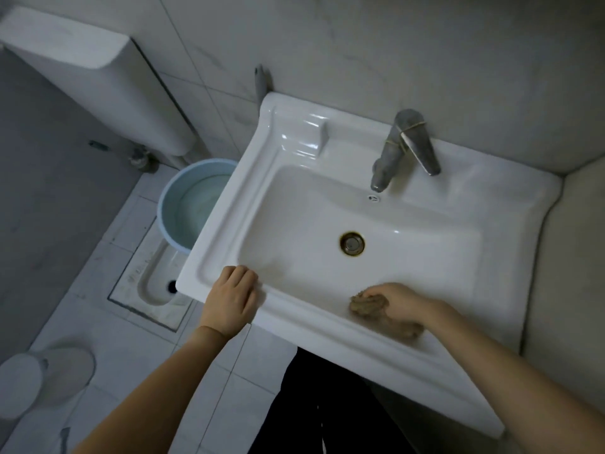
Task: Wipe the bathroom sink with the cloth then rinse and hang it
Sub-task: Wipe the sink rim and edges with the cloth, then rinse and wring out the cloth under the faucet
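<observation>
**Desk:** Where is the cloth on your feed?

**Operator:** I see the brown cloth (366,308) bunched up inside the white sink (327,204). It sits low on the front slope of the basin, to the right of the drain (352,243). 1 end trails out under the wrist towards the front ledge.

**Desk:** And the 2 hands?

**Operator:** The right hand (397,303) is on top of the cloth. Its fingers are curled into the bunch and clamped on it, pressing it against the porcelain. The left hand (230,294) lies palm-down on the front-left part of the rim, with the fingers loosely bent at the inner ridge and holding nothing.

**Desk:** The tap?

**Operator:** I see a metal faucet (393,149) on the back ledge with its spout over the basin. A rubber band (409,129) is wound round its lever.

**Desk:** Anything around the sink?

**Operator:** A pale blue bucket (176,204) that looks to hold water stands on the floor, partly under the sink's left edge. Just in front of it is a squat pan (154,283) set into the floor tiles. A white cistern (98,77) hangs on the wall further left.
</observation>
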The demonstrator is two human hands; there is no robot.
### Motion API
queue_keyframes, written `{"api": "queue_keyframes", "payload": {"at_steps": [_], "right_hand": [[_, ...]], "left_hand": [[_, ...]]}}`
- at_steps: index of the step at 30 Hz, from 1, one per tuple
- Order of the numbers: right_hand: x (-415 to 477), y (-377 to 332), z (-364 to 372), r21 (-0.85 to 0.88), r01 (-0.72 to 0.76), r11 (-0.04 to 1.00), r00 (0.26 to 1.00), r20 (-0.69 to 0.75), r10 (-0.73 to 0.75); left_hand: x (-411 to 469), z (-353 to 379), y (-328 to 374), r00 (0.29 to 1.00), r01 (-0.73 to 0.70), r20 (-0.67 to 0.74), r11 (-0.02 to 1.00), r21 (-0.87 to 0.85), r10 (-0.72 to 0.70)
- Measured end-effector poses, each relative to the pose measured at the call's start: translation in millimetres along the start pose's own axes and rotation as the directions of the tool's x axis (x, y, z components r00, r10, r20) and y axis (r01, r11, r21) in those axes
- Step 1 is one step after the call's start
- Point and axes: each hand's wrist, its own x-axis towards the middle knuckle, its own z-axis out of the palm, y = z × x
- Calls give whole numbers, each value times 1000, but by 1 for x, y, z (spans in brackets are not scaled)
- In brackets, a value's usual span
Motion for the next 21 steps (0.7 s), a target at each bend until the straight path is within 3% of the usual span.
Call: {"api": "queue_keyframes", "payload": {"at_steps": [3,5,7,9,11,13,15,18,21], "right_hand": [[-29,6,-12,423,49,905,944,-315,96],[-46,4,-17,693,154,704,858,-447,252],[-55,5,-21,823,285,491,804,-485,345],[-60,6,-24,872,402,278,788,-485,380],[-62,6,-26,873,482,73,792,-470,390],[-63,6,-27,854,514,-74,806,-452,383],[-62,5,-28,836,522,-169,821,-439,365],[-57,5,-25,814,525,-250,830,-423,365],[-54,2,-26,796,524,-303,834,-407,372]], "left_hand": [[6,-6,2,996,34,81,999,16,-35],[19,-12,11,987,42,150,993,113,-59],[44,-24,36,980,92,165,988,124,-112],[76,-41,76,986,114,128,991,-74,-104],[111,-57,124,990,109,127,925,-365,-66],[148,-71,173,983,170,167,753,-636,-81],[183,-75,208,950,304,294,533,-790,-107],[216,-71,239,855,491,518,325,-808,-3],[234,-77,251,831,555,553,-48,-830,54]]}}
